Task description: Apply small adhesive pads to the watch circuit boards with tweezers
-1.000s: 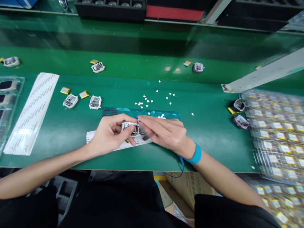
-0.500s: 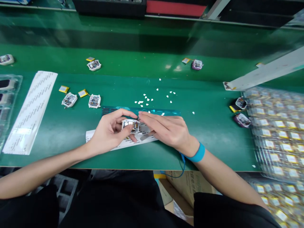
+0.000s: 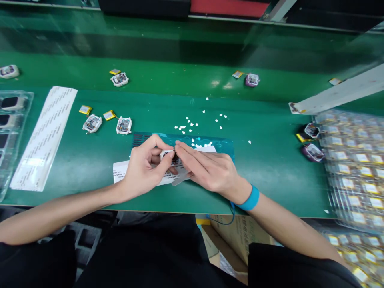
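Note:
Near the table's front edge, my left hand (image 3: 144, 168) is closed around a white watch housing (image 3: 167, 153) with electronics inside, its thumb over the housing. My right hand (image 3: 210, 168), with a blue wrist strap (image 3: 251, 198), meets it from the right; its thumb and fingers pinch at the housing's right side. A thin grey flat tool (image 3: 180, 178) sticks out below the right fingers. Under both hands lie a printed white strip (image 3: 120, 171) and a teal mat (image 3: 226, 147). The fingers hide most of the housing.
Open watch housings with yellow batteries (image 3: 123, 125) lie at the left, back and right. Small white pieces (image 3: 191, 130) are scattered beyond my hands. A long white strip sheet (image 3: 45, 136) and clear tray (image 3: 18, 132) are left; stacked battery trays (image 3: 354, 172) are right.
The left thumb now covers more of the housing, and the housing shows less between the hands. The grey tool's end has shifted slightly lower and left. The whole view has shifted a little.

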`<state>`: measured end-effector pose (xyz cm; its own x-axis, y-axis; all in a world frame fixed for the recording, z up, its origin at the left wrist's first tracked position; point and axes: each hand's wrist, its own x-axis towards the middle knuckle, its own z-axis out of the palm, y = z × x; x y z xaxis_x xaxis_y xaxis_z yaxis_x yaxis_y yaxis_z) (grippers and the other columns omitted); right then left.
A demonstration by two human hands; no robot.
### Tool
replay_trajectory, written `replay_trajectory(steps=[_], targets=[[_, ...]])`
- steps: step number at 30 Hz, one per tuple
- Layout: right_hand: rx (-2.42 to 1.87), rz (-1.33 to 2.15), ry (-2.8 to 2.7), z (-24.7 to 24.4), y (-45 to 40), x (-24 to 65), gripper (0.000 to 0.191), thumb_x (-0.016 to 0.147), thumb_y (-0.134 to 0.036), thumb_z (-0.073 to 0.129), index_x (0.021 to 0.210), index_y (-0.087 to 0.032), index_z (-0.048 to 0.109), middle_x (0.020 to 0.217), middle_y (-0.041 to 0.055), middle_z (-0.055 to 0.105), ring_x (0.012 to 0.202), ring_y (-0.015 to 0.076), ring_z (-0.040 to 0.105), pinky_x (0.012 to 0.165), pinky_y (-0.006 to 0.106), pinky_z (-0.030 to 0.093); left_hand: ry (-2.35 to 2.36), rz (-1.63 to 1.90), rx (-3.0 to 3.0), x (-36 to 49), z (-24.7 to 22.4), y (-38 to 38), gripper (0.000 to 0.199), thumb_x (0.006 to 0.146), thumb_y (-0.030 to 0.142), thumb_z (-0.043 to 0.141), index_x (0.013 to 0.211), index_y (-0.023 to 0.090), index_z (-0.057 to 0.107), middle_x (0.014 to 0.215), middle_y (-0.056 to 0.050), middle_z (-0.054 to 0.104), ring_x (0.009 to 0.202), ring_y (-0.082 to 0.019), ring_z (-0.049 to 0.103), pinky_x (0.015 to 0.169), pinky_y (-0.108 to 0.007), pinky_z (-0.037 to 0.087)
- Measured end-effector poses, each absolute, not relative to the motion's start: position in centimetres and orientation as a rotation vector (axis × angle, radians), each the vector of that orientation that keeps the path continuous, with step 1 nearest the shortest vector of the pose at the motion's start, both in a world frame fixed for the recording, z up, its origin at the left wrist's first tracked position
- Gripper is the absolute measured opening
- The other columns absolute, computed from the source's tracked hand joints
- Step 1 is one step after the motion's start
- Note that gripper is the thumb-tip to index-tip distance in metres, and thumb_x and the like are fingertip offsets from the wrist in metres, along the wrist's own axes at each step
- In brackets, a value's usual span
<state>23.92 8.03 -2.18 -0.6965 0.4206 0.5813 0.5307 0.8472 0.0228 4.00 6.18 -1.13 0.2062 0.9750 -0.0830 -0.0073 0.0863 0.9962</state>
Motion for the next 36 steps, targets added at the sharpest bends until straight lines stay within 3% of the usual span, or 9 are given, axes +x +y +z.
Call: replay_trajectory(steps=[4, 7, 12, 15, 21, 26, 31, 33, 36], targets=[[-0.850, 0.197, -2.218, -1.6, 7.9, 23.2, 0.021, 0.097, -0.012, 0.052, 0.109, -0.014, 0.070, 0.095, 0.0035, 0.079, 0.074, 0.0117, 0.074, 0.063, 0.019, 0.057, 1.097, 1.008, 1.353, 3.6, -1.1, 6.2, 0.016, 0.091, 0.022, 0.065, 0.084, 0.020, 0.050, 0.066, 0.002, 0.071, 0.054, -0.014, 0.072, 0.051, -0.020, 0.057], [-0.920, 0.478, -2.137, -1.0, 8.1, 22.9, 0.018, 0.098, -0.021, 0.058, 0.102, -0.011, 0.073, 0.077, 0.0011, 0.076, 0.056, 0.0078, 0.064, 0.055, 0.019, 0.049, 1.086, 0.988, 1.397, 3.5, -1.0, 6.3, 0.015, 0.089, 0.017, 0.065, 0.083, 0.019, 0.052, 0.068, 0.001, 0.072, 0.055, -0.014, 0.073, 0.053, -0.019, 0.058], [-0.999, 0.893, -1.989, -0.9, 8.6, 22.9, 0.022, 0.092, -0.036, 0.070, 0.090, -0.014, 0.075, 0.062, -0.0039, 0.067, 0.044, 0.0048, 0.045, 0.045, 0.020, 0.035, 1.051, 0.934, 1.475, 3.4, -0.9, 6.2, 0.014, 0.088, 0.017, 0.066, 0.089, 0.019, 0.053, 0.072, 0.000, 0.075, 0.060, -0.016, 0.075, 0.054, -0.020, 0.058], [-1.002, 1.088, -1.883, -1.1, 8.6, 22.9, 0.027, 0.091, -0.041, 0.069, 0.088, -0.015, 0.073, 0.064, -0.0026, 0.069, 0.045, 0.0057, 0.049, 0.042, 0.020, 0.033, 1.050, 0.898, 1.498, 3.6, -0.8, 6.0, 0.014, 0.090, 0.020, 0.067, 0.098, 0.019, 0.056, 0.076, 0.000, 0.077, 0.063, -0.016, 0.076, 0.060, -0.021, 0.060], [-0.906, 0.506, -2.114, -1.4, 8.5, 23.4, 0.010, 0.095, -0.025, 0.066, 0.099, -0.017, 0.072, 0.087, 0.0003, 0.079, 0.060, 0.0083, 0.068, 0.056, 0.019, 0.052, 1.041, 0.888, 1.330, 3.6, -0.5, 6.1, 0.015, 0.093, 0.026, 0.065, 0.100, 0.018, 0.056, 0.073, -0.001, 0.075, 0.060, -0.017, 0.075, 0.058, -0.023, 0.060], [-0.785, 0.122, -2.314, -1.3, 8.3, 24.2, 0.020, 0.095, -0.011, 0.057, 0.108, -0.019, 0.070, 0.107, 0.0021, 0.078, 0.089, 0.0137, 0.076, 0.070, 0.020, 0.060, 1.034, 0.882, 1.293, 3.4, -0.4, 6.2, 0.016, 0.092, 0.027, 0.065, 0.102, 0.017, 0.056, 0.073, -0.001, 0.073, 0.060, -0.017, 0.075, 0.056, -0.023, 0.059], [-0.639, -0.322, -2.514, -0.7, 7.7, 24.6, 0.027, 0.096, -0.010, 0.049, 0.115, -0.010, 0.069, 0.121, 0.0148, 0.073, 0.067, 0.0165, 0.073, 0.052, 0.027, 0.057, 1.041, 0.922, 1.247, 3.7, -0.6, 6.0, 0.011, 0.092, 0.025, 0.065, 0.092, 0.018, 0.056, 0.069, 0.000, 0.072, 0.058, -0.016, 0.073, 0.056, -0.023, 0.060], [-0.589, -0.385, -2.499, -0.7, 7.6, 24.5, 0.028, 0.097, -0.011, 0.047, 0.113, -0.011, 0.069, 0.121, 0.0143, 0.072, 0.061, 0.0147, 0.070, 0.048, 0.028, 0.055, 1.044, 0.934, 1.260, 3.7, -0.5, 5.9, 0.012, 0.093, 0.024, 0.064, 0.087, 0.018, 0.054, 0.067, 0.001, 0.071, 0.055, -0.015, 0.073, 0.054, -0.023, 0.059], [-0.691, -0.146, -2.337, -0.7, 7.5, 24.2, 0.023, 0.096, -0.014, 0.054, 0.111, -0.019, 0.070, 0.123, 0.0074, 0.072, 0.070, 0.0135, 0.074, 0.053, 0.024, 0.058, 1.041, 0.973, 1.315, 3.6, -0.4, 5.8, 0.013, 0.092, 0.021, 0.064, 0.085, 0.019, 0.053, 0.071, 0.000, 0.073, 0.053, -0.014, 0.072, 0.051, -0.021, 0.058]])
